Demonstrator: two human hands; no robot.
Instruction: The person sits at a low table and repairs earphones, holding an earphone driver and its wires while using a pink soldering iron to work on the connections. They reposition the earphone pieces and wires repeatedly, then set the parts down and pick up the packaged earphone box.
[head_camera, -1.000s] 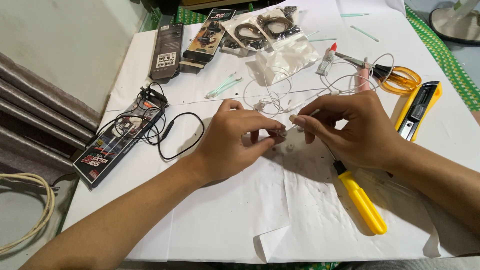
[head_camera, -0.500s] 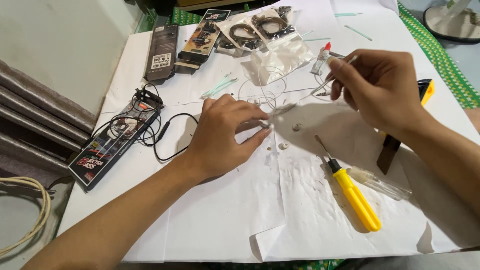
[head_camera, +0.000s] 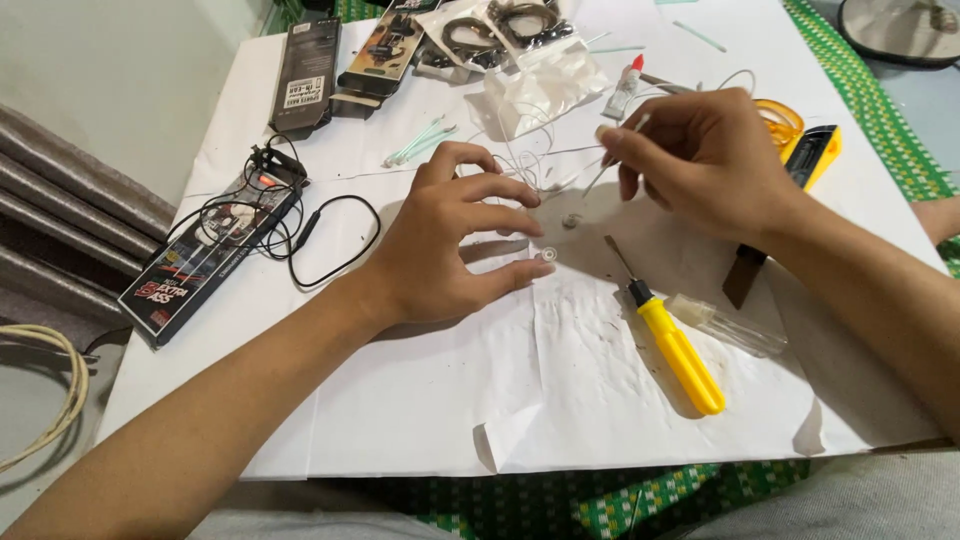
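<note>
My left hand (head_camera: 455, 240) rests on the white paper (head_camera: 560, 400), fingers spread, with the thumb and a fingertip touching a small round earphone part (head_camera: 549, 254). A second small round part (head_camera: 571, 221) lies just beyond it. My right hand (head_camera: 705, 160) hovers above the paper and pinches a thin white cotton swab (head_camera: 612, 158) that points down-left toward thin white earphone wires (head_camera: 535, 170). A yellow-handled screwdriver (head_camera: 675, 345) lies on the paper under my right wrist.
A clear-handled tool (head_camera: 725, 325), a small glue tube (head_camera: 625, 88), yellow scissors (head_camera: 780, 120), a yellow-black cutter (head_camera: 815, 155), cotton swabs (head_camera: 415, 145), a clear bag (head_camera: 545, 85), black earphones (head_camera: 300, 235) on a dark box (head_camera: 200, 265) and more earphone packages (head_camera: 305, 75) lie around.
My right hand has lowered a little toward the wires with the swab. My left hand has spread its fingers and now touches the small round part with thumb and fingertip.
</note>
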